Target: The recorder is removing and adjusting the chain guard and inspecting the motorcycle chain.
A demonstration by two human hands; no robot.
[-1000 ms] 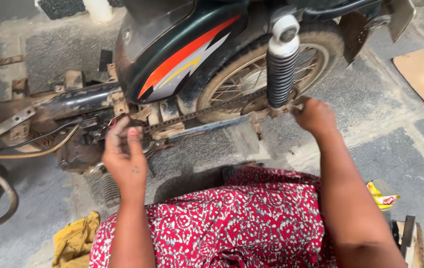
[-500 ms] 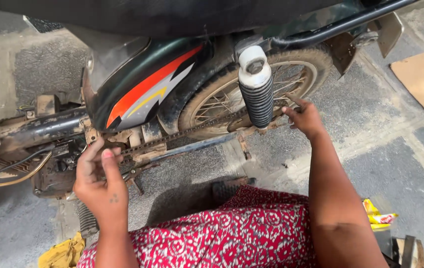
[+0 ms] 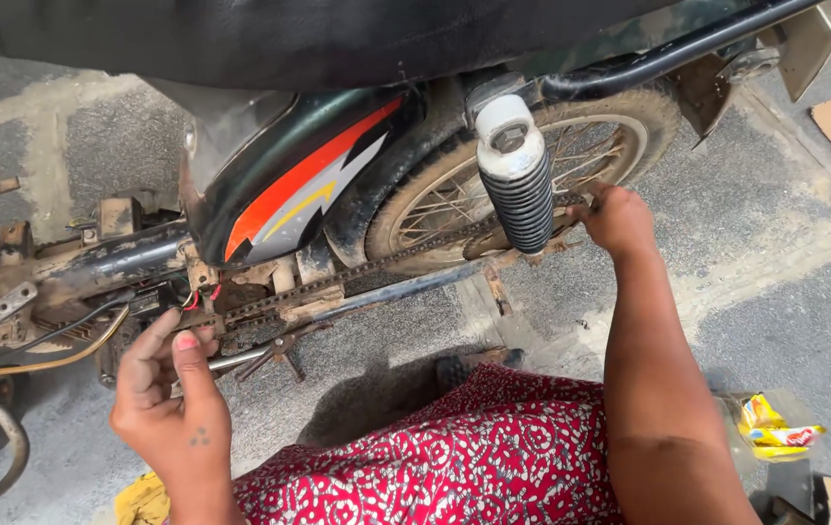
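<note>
Left hand (image 3: 174,408) fingers on rusty metal drive chain (image 3: 338,280) near front; right hand (image 3: 618,220) at spoked rear wheel (image 3: 571,156), beside black coil shock absorber (image 3: 518,190).

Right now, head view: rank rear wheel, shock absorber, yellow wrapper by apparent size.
1. rear wheel, partly hidden.
2. shock absorber.
3. yellow wrapper.
The shock sits nearer the camera, so it looks bigger than it is.

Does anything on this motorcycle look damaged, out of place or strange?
Yes. The drive chain runs fully bare, with no cover, and it and the frame around it look rusty and dirty. Loose wires hang out near the left hand. The right hand is at the chain by the rear wheel.
</note>
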